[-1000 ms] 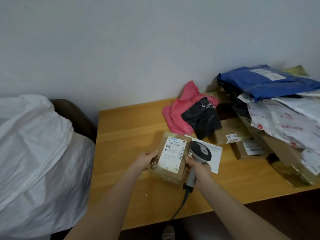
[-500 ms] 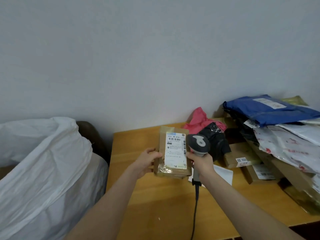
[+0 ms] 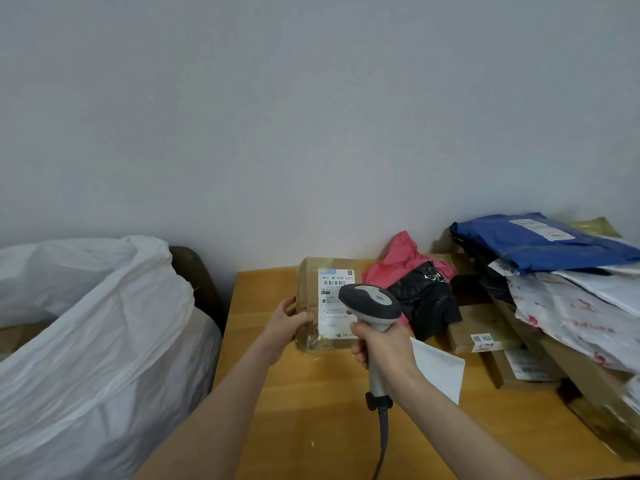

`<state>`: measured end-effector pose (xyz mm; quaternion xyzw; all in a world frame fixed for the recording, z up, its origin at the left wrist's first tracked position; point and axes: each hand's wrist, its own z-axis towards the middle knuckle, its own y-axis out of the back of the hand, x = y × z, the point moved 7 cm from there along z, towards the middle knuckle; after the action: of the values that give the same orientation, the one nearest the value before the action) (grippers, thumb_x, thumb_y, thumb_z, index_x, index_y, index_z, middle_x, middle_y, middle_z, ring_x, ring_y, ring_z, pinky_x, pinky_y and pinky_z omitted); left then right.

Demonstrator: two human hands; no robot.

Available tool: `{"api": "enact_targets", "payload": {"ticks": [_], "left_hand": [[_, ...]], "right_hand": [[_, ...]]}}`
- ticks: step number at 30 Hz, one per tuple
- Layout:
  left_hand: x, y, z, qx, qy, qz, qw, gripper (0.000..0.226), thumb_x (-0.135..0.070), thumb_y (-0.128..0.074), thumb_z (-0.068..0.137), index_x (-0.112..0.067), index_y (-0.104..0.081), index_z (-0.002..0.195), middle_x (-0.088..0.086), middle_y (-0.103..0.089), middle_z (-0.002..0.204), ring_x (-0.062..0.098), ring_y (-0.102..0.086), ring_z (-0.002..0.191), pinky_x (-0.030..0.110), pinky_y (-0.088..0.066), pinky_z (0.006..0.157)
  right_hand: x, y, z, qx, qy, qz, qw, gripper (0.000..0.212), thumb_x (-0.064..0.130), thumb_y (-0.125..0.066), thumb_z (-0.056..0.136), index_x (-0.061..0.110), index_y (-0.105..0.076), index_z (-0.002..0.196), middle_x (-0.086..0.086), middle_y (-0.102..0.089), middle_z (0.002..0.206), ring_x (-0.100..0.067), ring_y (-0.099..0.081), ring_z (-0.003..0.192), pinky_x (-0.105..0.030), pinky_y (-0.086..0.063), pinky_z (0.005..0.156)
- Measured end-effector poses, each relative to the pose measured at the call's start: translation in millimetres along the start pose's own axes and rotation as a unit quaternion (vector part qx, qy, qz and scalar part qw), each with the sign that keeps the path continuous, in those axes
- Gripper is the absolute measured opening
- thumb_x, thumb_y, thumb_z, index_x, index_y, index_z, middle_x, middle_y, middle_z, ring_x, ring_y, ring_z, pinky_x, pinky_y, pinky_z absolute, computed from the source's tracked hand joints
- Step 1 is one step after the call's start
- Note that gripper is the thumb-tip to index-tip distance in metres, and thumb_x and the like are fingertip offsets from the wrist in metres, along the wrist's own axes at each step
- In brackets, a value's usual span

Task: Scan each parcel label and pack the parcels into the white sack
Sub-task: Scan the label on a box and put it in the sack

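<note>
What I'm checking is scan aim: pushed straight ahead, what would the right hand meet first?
Probably the white label on the brown parcel in the left hand; the right hand holds the barcode scanner facing it, depth unclear.

Worn on the head; looks forward and slightly down, close over a wooden table point(image 3: 284, 410) cut off by the bottom edge. Faces a plain wall point(image 3: 311, 116) across the upper half. Takes in the white sack point(image 3: 86, 341) far left, the parcel pile point(image 3: 571, 306) far right.
</note>
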<state>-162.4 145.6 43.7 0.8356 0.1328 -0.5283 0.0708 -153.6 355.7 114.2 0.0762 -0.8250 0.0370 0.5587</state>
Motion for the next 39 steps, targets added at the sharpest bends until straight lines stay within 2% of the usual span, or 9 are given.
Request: {"api": "enact_targets", "payload": {"ticks": [8, 12, 17, 21, 25, 28, 32, 36, 39], "left_hand": [[6.4, 1.3, -3.6, -0.029, 0.004, 0.005, 1.0, 0.077, -0.006, -0.07, 0.08, -0.014, -0.03, 0.145, 0.008, -0.058, 0.123, 0.028, -0.061, 0.107, 0.048, -0.05, 0.095], [3.6, 3.4, -7.8, -0.05, 0.009, 0.008, 0.999, 0.073, -0.01, -0.071, 0.08, -0.016, -0.034, 0.143, 0.008, -0.059, 0.122, 0.028, -0.061, 0.106, 0.048, -0.051, 0.094], [-27.0, 23.2, -21.9, -0.099, -0.01, 0.014, 0.995, 0.063, -0.021, -0.069, 0.083, -0.021, -0.04, 0.139, 0.006, -0.064, 0.11, 0.022, -0.064, 0.096, 0.041, -0.055, 0.08], [-70.6, 60.5, -36.5, -0.157, -0.043, 0.025, 0.986, 0.058, -0.024, -0.067, 0.085, -0.017, -0.045, 0.138, 0.007, -0.065, 0.113, 0.02, -0.065, 0.096, 0.038, -0.056, 0.078], [-122.0, 124.9, -72.4, -0.232, -0.089, 0.019, 0.968, 0.051, -0.025, -0.066, 0.085, -0.015, -0.05, 0.132, 0.003, -0.068, 0.104, 0.014, -0.067, 0.085, 0.028, -0.053, 0.063], [-150.3, 187.7, -99.7, -0.301, -0.11, 0.005, 0.947, 0.059, -0.027, -0.067, 0.081, -0.019, -0.044, 0.135, 0.003, -0.067, 0.107, 0.015, -0.066, 0.091, 0.035, -0.055, 0.075], [-177.3, 278.3, -132.7, -0.381, -0.157, -0.018, 0.911, 0.069, -0.025, -0.068, 0.078, -0.02, -0.038, 0.14, 0.002, -0.067, 0.106, 0.009, -0.065, 0.08, 0.026, -0.049, 0.06], [-186.0, 382.0, -150.1, -0.47, -0.164, 0.022, 0.867, 0.08, -0.03, -0.071, 0.076, -0.019, -0.031, 0.144, 0.007, -0.06, 0.122, 0.017, -0.065, 0.092, 0.034, -0.056, 0.073], [-169.4, 449.6, -142.9, -0.497, -0.106, 0.078, 0.858, 0.077, -0.031, -0.071, 0.077, -0.013, -0.034, 0.142, 0.001, -0.06, 0.105, 0.011, -0.063, 0.074, 0.022, -0.049, 0.049]], "right_hand": [[-0.1, 7.7, -7.2, 0.009, -0.023, -0.012, 1.0, 0.019, 0.009, -0.065, 0.08, 0.004, -0.062, 0.061, -0.008, -0.061, 0.051, -0.017, -0.051, 0.041, -0.027, -0.042, 0.048], [4.9, 7.7, -5.9, 0.018, -0.011, 0.005, 1.0, 0.015, 0.008, -0.066, 0.081, 0.003, -0.063, 0.067, -0.008, -0.061, 0.05, -0.016, -0.051, 0.04, -0.027, -0.042, 0.047], [29.6, -10.4, 11.9, 0.034, 0.016, 0.03, 0.999, 0.013, 0.005, -0.068, 0.084, 0.004, -0.064, 0.072, -0.008, -0.063, 0.052, -0.015, -0.055, 0.041, -0.027, -0.044, 0.045], [57.1, -44.9, 28.9, 0.064, 0.04, 0.041, 0.996, 0.01, 0.009, -0.071, 0.083, 0.001, -0.067, 0.077, -0.01, -0.066, 0.059, -0.019, -0.059, 0.05, -0.032, -0.05, 0.054], [86.4, -113.4, 29.1, 0.142, 0.046, 0.047, 0.988, 0.013, 0.014, -0.073, 0.082, 0.002, -0.067, 0.081, -0.007, -0.066, 0.059, -0.019, -0.059, 0.054, -0.035, -0.051, 0.062], [105.7, -173.0, 22.6, 0.184, 0.063, 0.037, 0.98, 0.013, 0.015, -0.073, 0.082, 0.004, -0.067, 0.081, -0.008, -0.068, 0.061, -0.016, -0.059, 0.052, -0.031, -0.052, 0.059], [115.6, -249.8, 17.2, 0.207, 0.069, 0.028, 0.976, 0.01, 0.014, -0.07, 0.082, 0.009, -0.065, 0.075, 0.002, -0.064, 0.05, -0.013, -0.059, 0.049, -0.028, -0.054, 0.058], [111.5, -322.0, 28.8, 0.2, 0.061, 0.002, 0.978, 0.013, 0.015, -0.069, 0.08, 0.009, -0.065, 0.069, 0.0, -0.065, 0.051, -0.016, -0.059, 0.052, -0.034, -0.055, 0.068], [102.5, -368.7, 46.9, 0.177, 0.049, -0.02, 0.983, 0.017, 0.015, -0.069, 0.079, 0.008, -0.065, 0.065, 0.001, -0.063, 0.048, -0.016, -0.058, 0.051, -0.033, -0.054, 0.065]]}}
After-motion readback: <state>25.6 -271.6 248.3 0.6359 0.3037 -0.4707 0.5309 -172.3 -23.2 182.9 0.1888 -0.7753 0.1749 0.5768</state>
